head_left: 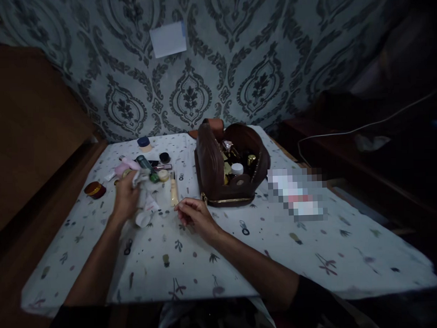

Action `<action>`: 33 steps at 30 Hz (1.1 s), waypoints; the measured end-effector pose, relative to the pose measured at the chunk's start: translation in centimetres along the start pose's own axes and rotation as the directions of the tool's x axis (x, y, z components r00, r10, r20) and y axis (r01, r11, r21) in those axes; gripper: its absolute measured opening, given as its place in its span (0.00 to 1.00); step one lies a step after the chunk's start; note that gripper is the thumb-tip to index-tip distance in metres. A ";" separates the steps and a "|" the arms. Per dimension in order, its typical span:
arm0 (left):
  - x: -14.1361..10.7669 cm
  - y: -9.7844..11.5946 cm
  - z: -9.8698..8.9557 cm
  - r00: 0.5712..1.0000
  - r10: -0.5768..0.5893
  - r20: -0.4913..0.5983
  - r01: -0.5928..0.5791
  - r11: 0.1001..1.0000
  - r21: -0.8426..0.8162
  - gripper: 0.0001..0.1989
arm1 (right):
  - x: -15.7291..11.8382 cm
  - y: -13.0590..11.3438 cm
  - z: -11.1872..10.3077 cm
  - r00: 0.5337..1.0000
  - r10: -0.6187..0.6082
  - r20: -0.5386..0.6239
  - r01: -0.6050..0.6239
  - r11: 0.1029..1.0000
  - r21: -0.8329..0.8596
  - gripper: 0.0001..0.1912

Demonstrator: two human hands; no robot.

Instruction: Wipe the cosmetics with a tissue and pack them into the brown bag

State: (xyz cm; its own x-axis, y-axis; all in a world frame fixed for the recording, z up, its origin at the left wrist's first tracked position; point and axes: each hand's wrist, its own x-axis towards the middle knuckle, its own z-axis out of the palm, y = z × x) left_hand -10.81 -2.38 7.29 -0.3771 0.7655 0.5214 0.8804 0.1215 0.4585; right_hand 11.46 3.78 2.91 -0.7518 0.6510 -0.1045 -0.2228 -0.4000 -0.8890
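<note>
My left hand (pixel 127 196) is closed around a small whitish thing (pixel 137 179), too blurred to name, above a cluster of cosmetics. My right hand (pixel 197 216) has its fingers curled in, with nothing visible in them, close to the lower end of a cream-yellow tube (pixel 174 190). Between the hands lie a white tube (pixel 150 203) and a round white lid-like piece (pixel 143 219). Just past the left hand are a dark green bottle (pixel 144 163), a small cream-coloured jar (pixel 163 175) and some pink items (pixel 127 163).
A brown zip bag (pixel 211 169) stands unzipped, with a white-capped jar (pixel 237 169) and other containers inside. A blue-lidded jar (pixel 144 144), a black pot (pixel 164 157) and a red-brown jar (pixel 95 190) stand on the patterned tablecloth (pixel 222 274). A pixelated item (pixel 296 194) lies right.
</note>
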 end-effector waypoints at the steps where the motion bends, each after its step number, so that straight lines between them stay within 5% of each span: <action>1: 0.1 -1.2 -0.5 0.999 -0.028 -0.026 0.029 0.998 0.060 0.12 | 0.0 0.0 0.0 1.000 -0.002 0.003 0.002 1.000 -0.006 0.15; 4: 0.1 -5.0 -1.2 0.998 -0.047 -0.045 0.056 0.976 0.210 0.16 | -0.1 0.0 0.0 1.000 -0.011 0.025 0.012 1.000 -0.021 0.14; 10: -0.5 -9.9 -0.3 0.985 0.034 0.169 -0.087 0.944 0.318 0.20 | 0.2 0.3 -0.1 0.997 -0.031 0.064 0.034 0.998 -0.047 0.13; 15: -0.1 -8.2 -1.5 0.937 -0.090 0.337 -0.132 0.803 0.581 0.25 | 0.4 0.5 -0.3 0.997 -0.017 0.072 0.021 0.999 -0.050 0.13; 22: -0.2 -5.9 -2.3 0.897 -0.171 0.407 -0.196 0.673 0.713 0.22 | 0.5 0.7 -0.4 0.996 -0.015 0.092 0.019 0.999 -0.051 0.13; 30: -0.6 -4.9 -2.5 0.982 -0.178 0.062 0.118 0.835 0.537 0.17 | 0.6 0.6 -0.4 0.994 -0.041 0.106 0.049 0.996 -0.081 0.14; 33: -0.8 -3.9 -2.0 0.985 -0.167 0.047 0.124 0.867 0.483 0.21 | 0.6 0.7 -0.4 0.993 -0.039 0.112 0.049 0.995 -0.087 0.14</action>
State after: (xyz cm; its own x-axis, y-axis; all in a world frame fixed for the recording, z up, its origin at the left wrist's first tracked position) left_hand -14.54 -4.77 6.51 -0.5047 0.7635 0.4029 0.8555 0.5051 0.1144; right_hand 11.11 4.14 2.10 -0.8076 0.5895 -0.0188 -0.2045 -0.3098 -0.9286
